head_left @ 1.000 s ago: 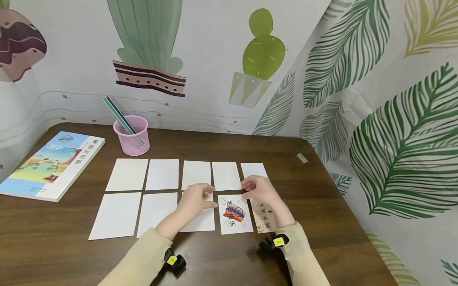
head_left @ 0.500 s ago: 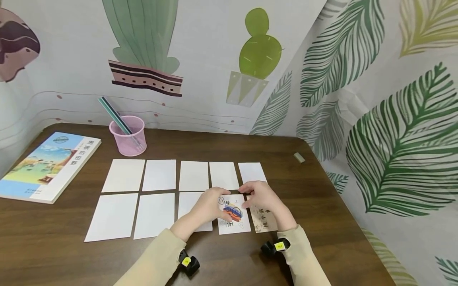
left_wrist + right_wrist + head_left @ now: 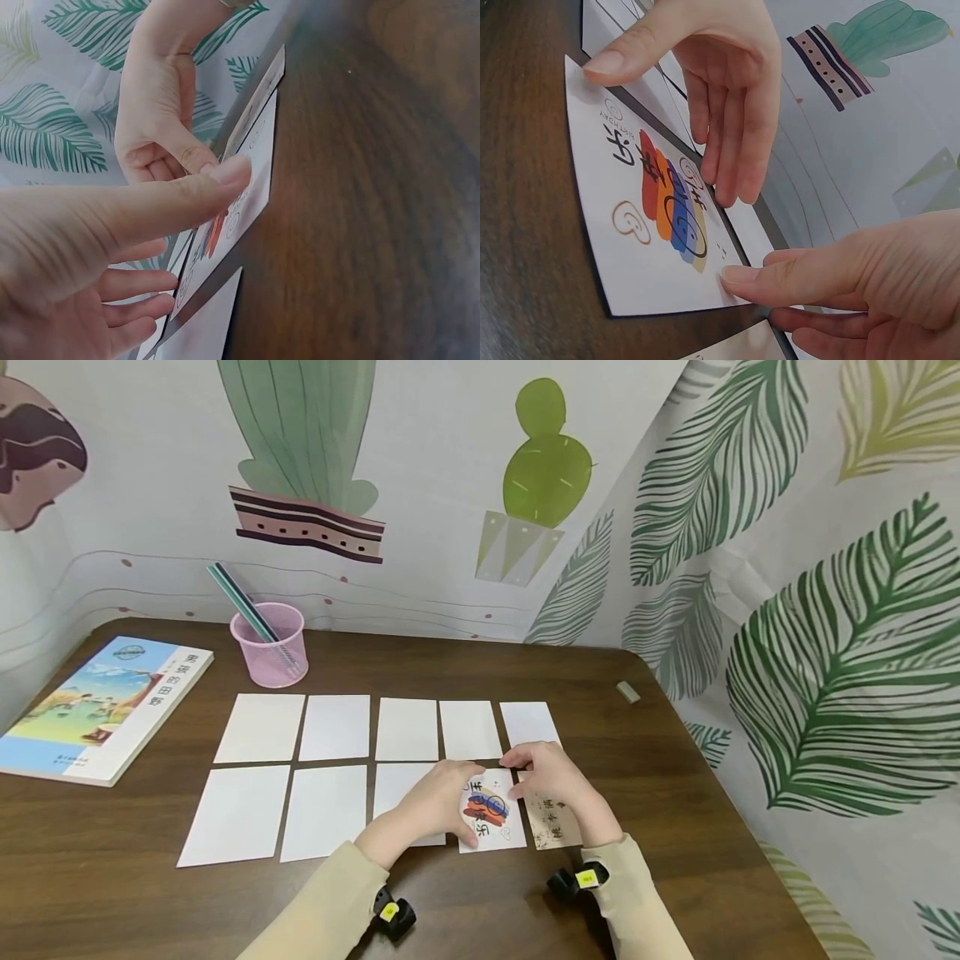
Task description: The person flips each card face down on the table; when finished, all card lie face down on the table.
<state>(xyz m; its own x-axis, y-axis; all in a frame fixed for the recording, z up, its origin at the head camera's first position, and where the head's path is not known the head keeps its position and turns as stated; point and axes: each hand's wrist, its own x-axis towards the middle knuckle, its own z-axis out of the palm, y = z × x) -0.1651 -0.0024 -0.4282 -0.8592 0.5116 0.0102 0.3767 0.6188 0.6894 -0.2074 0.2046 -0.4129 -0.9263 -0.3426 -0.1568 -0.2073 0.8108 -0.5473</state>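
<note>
A greeting card (image 3: pixel 491 818) with bright paint strokes and dark lettering lies in the front row in the head view. My left hand (image 3: pixel 431 806) hovers over its left side, thumb and fingers spread apart across it. In the right wrist view the left thumb is by one corner of the card (image 3: pixel 615 247). My right hand (image 3: pixel 551 777) is at the card's upper right corner, its thumb at the edge in the right wrist view; whether it presses there I cannot tell. Beneath the right hand lies a beige card (image 3: pixel 553 822) with lettering, partly hidden.
Several blank white cards (image 3: pixel 232 814) lie in two rows on the brown table (image 3: pixel 450 910). A book (image 3: pixel 105 706) lies at left. Behind the rows stands a pink mesh cup (image 3: pixel 268 647) with pencils. A small eraser-like block (image 3: pixel 627 692) sits at back right.
My left hand has moved right, from the blank card onto the colourful card, and its thumb has dropped toward the card's lower left. The right hand has barely moved.
</note>
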